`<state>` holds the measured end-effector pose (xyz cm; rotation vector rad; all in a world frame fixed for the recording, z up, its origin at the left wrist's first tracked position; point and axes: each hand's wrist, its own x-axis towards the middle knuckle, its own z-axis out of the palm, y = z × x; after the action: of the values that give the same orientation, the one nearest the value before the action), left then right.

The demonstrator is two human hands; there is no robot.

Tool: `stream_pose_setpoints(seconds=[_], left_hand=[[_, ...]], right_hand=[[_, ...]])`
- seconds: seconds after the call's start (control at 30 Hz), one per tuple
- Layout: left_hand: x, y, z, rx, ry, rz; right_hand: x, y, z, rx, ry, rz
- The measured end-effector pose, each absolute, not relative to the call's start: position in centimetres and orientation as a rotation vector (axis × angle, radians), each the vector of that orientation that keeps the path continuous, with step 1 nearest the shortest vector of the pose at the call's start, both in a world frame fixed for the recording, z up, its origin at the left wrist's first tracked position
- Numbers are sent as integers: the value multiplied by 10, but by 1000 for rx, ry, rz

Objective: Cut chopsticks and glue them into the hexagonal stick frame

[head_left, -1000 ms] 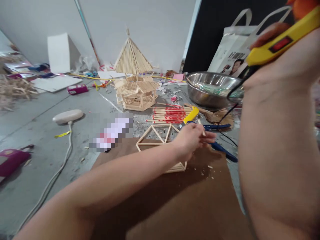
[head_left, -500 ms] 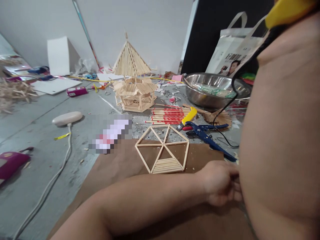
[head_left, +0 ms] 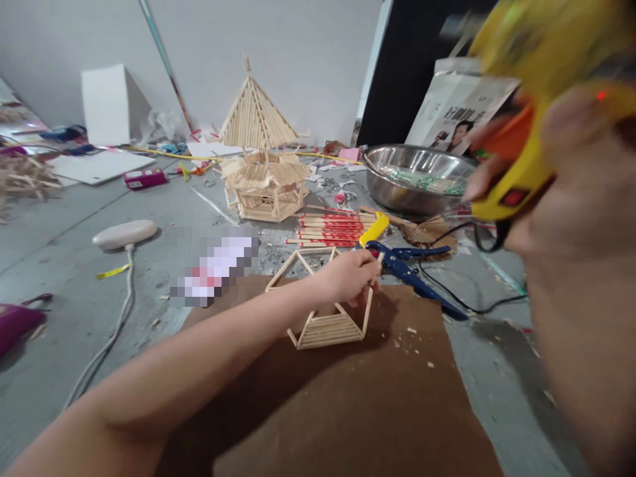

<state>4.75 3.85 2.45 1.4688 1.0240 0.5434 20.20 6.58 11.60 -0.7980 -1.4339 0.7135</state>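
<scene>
My left hand (head_left: 350, 277) is over the right side of a hexagonal frame of wooden sticks (head_left: 368, 311), its fingers pinching a short wooden stick (head_left: 380, 260). The frame lies flat on brown paper (head_left: 348, 411), partly hidden by that hand and forearm. Slats (head_left: 330, 330) fill the outer part of its near section. At the upper right, blurred by motion, my right hand (head_left: 566, 179) grips a yellow hot glue gun (head_left: 531, 152) with an orange trigger and a lit red light. The gun is held up in the air, its nozzle toward the upper left.
Behind the frame stands a stick pavilion model (head_left: 268, 192) with a pointed roof. Red-wrapped sticks (head_left: 330, 228), a yellow-handled cutter (head_left: 375, 228) and blue cutting pliers (head_left: 412, 275) lie beyond the paper. A steel bowl (head_left: 377, 182) sits behind. A black cord (head_left: 447, 301) crosses the floor.
My left hand has moved left from beside my right arm to above the frame, with a short stick now visible in its fingers. My right hand and the glue gun have come into view.
</scene>
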Motion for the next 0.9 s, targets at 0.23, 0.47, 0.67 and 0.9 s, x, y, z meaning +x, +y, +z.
stream_pose_setpoints(seconds=[0.23,0.47,0.67,0.9], left_hand=[[-5,59,0,1647,1329,497],[-8,54,-9,1554,1213,530],[-18,54,-4,1628,1106,285],[-16,58,-5,1651,1056,146]], right_hand=[[216,30,42,-943,-1477,1046],[227,24,21,-1275,-1987,1512],[222,20,9,-1293,-2010,1760],[213,18,-11,-1358,-1924,1814]])
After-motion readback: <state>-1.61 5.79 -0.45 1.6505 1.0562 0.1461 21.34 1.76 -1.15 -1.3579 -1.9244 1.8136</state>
